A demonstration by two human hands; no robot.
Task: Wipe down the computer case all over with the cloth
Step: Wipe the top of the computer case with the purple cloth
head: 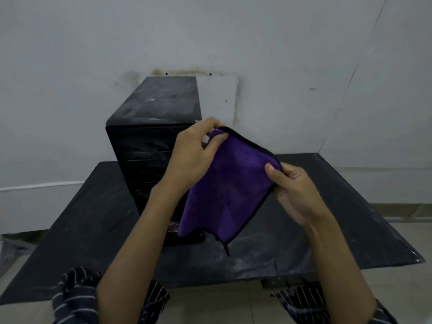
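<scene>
Purple cloth [230, 183] with black edging held up in air in front of computer case [149, 136] — not touching it. Left hand [191, 155] pinches top corner, right hand [294, 190] pinches right edge, thumb on front face. Cloth hangs folded, lower corner dangling above table [93, 218]. Case stands upright on black-covered table — dusty smears on top and front. Striped sleeves [74, 298] pushed up both arms.

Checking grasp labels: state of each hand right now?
Left hand: pinching the top corner of the purple cloth.
Right hand: pinching the cloth's right edge.
</scene>
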